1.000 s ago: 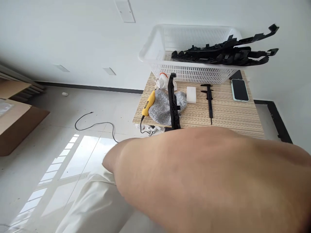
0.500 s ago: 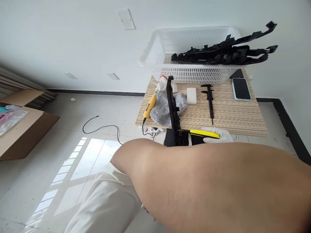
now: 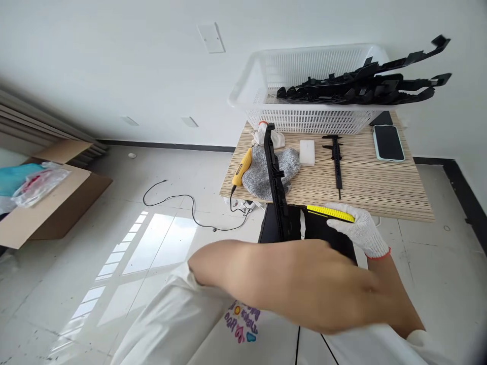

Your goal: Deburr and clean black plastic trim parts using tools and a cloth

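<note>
My right hand point(image 3: 361, 232) wears a white knit glove and is closed on a yellow utility knife point(image 3: 330, 213) just below the table's front edge. A long black plastic part point(image 3: 276, 175) lies across a grey cloth point(image 3: 258, 177) on the striped wooden table point(image 3: 380, 187) and overhangs that edge, left of the knife. My bare left forearm crosses the lower view from left to right. Only a white-gloved bit of my left hand point(image 3: 424, 342) shows at the bottom right, its fingers hidden.
On the table: a white basket point(image 3: 304, 116) with several black parts point(image 3: 361, 87), a black caliper point(image 3: 337, 162), a phone point(image 3: 388, 143), a white block point(image 3: 307, 152), a yellow tool point(image 3: 242, 167). A cardboard box point(image 3: 53, 208) and a cable point(image 3: 178, 198) lie on the floor.
My left arm has dropped away from the camera, uncovering the table's front edge. My gloved right hand with the yellow knife has come into view.
</note>
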`<state>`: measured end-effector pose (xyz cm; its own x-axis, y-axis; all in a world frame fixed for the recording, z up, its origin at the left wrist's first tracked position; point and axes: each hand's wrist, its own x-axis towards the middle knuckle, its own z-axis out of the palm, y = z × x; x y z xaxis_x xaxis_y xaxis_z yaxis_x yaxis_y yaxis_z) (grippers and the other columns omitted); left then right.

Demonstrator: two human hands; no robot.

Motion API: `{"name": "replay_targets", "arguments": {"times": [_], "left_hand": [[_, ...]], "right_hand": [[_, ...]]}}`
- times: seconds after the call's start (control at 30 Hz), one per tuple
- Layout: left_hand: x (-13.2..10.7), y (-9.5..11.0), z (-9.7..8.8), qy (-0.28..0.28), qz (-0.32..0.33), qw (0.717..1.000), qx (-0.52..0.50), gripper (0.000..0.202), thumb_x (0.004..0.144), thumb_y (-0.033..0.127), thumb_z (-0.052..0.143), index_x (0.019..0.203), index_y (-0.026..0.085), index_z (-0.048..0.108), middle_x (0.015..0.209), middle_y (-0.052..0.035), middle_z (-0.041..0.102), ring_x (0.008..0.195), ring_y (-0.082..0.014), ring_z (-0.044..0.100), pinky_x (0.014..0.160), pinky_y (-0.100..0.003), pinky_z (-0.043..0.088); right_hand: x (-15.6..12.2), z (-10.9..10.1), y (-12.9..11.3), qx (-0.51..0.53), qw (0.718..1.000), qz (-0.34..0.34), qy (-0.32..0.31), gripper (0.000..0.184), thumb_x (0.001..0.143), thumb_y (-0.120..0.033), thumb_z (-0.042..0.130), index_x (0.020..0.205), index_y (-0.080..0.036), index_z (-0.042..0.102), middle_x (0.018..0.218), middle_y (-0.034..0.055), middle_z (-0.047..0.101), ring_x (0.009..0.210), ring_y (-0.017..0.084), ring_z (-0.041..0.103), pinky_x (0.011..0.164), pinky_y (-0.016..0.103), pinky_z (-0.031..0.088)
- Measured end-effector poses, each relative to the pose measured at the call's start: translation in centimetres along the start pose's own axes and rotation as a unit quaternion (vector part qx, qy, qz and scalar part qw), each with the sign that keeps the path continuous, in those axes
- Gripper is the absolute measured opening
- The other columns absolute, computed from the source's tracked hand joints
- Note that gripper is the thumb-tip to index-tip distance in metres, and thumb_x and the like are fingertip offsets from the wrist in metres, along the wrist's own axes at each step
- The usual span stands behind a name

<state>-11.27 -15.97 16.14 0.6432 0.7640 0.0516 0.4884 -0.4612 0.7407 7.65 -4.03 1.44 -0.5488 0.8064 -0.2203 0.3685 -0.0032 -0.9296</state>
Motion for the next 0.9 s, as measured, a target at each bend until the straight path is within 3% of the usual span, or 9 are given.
{"name": "replay_targets", "arguments": {"times": [0.07,0.13,0.2,0.27,0.33,0.47,0.7,0.8,0.9], "left_hand": [[-2.7,-2.0,-1.3,-0.053,-0.024,0.998,-0.009,0.029,0.088,0.011,0.056,0.105,0.03,0.069,0.091,-0.0021,0.073,0.073,-0.0214,0.069,0.054,-0.032,0.047],[-5.6,-4.9,-1.0,-0.001,-0.16,0.986,-0.048,0.025,0.09,0.013,0.052,0.095,0.03,0.071,0.079,0.0016,0.072,0.061,-0.018,0.067,0.049,-0.028,0.043],[-7.9,-8.1,0.6,0.078,-0.268,0.957,-0.083,0.016,0.092,0.027,0.057,0.085,0.028,0.071,0.068,0.0016,0.07,0.052,-0.0174,0.064,0.043,-0.026,0.04],[-9.2,-11.1,3.0,0.149,-0.342,0.921,-0.109,0.016,0.089,0.04,0.062,0.091,0.027,0.071,0.074,-0.0018,0.072,0.061,-0.0214,0.067,0.048,-0.028,0.045],[-9.2,-13.3,5.6,0.166,-0.389,0.895,-0.139,0.031,0.084,0.05,0.067,0.102,0.025,0.067,0.09,-0.0051,0.073,0.082,-0.0254,0.069,0.063,-0.032,0.052],[-7.6,-15.4,9.1,0.201,-0.37,0.887,-0.19,0.035,0.084,0.051,0.067,0.102,0.023,0.059,0.1,-0.006,0.068,0.09,-0.0236,0.065,0.076,-0.035,0.052],[-6.1,-15.6,10.7,0.309,-0.25,0.848,-0.351,0.029,0.096,0.048,0.052,0.105,0.023,0.042,0.102,-0.006,0.064,0.086,-0.0195,0.067,0.079,-0.035,0.056],[-4.9,-15.2,11.2,0.354,-0.229,0.806,-0.416,0.035,0.096,0.052,0.05,0.114,0.024,0.039,0.117,-0.0091,0.059,0.08,-0.0185,0.07,0.07,-0.035,0.059],[-3.3,-14.7,11.2,0.428,-0.224,0.775,-0.406,0.04,0.097,0.055,0.046,0.123,0.026,0.037,0.11,-0.0069,0.058,0.063,-0.0129,0.064,0.052,-0.027,0.054]], "right_hand": [[-0.2,-0.5,0.4,-0.022,1.0,0.014,0.013,0.046,0.076,-0.037,0.079,0.12,-0.027,0.071,0.111,0.0036,0.074,0.095,0.023,0.071,0.083,0.031,0.059],[-0.4,-0.8,0.7,-0.044,0.998,0.027,0.024,0.047,0.076,-0.041,0.078,0.121,-0.029,0.07,0.11,0.0039,0.074,0.088,0.022,0.071,0.079,0.032,0.061],[-0.6,-1.0,0.7,-0.048,0.998,0.033,0.019,0.049,0.076,-0.043,0.078,0.122,-0.028,0.07,0.109,0.0046,0.074,0.083,0.021,0.071,0.074,0.032,0.061],[-0.7,-1.1,0.6,-0.038,0.998,0.047,-0.018,0.051,0.074,-0.043,0.079,0.121,-0.026,0.071,0.109,0.0057,0.074,0.079,0.02,0.071,0.07,0.031,0.062],[-0.7,-1.0,0.4,-0.022,0.996,0.064,-0.059,0.051,0.073,-0.043,0.08,0.12,-0.025,0.072,0.11,0.0061,0.074,0.075,0.019,0.071,0.067,0.03,0.062],[-0.4,-0.9,0.1,-0.013,0.997,0.062,-0.054,0.052,0.073,-0.042,0.08,0.121,-0.026,0.071,0.108,0.0054,0.074,0.07,0.016,0.07,0.065,0.029,0.061],[-0.5,-1.3,0.3,0.003,0.995,0.063,-0.071,0.052,0.07,-0.039,0.081,0.119,-0.024,0.072,0.103,0.0052,0.075,0.069,0.016,0.068,0.064,0.029,0.059],[-0.3,-1.4,0.7,0.022,0.999,0.038,-0.021,0.051,0.07,-0.04,0.081,0.117,-0.022,0.073,0.106,0.0068,0.074,0.073,0.017,0.068,0.063,0.029,0.058],[-0.1,-1.5,0.8,0.04,0.999,0.026,-0.027,0.05,0.069,-0.04,0.083,0.115,-0.021,0.074,0.106,0.0081,0.074,0.073,0.017,0.067,0.062,0.029,0.057]]}}
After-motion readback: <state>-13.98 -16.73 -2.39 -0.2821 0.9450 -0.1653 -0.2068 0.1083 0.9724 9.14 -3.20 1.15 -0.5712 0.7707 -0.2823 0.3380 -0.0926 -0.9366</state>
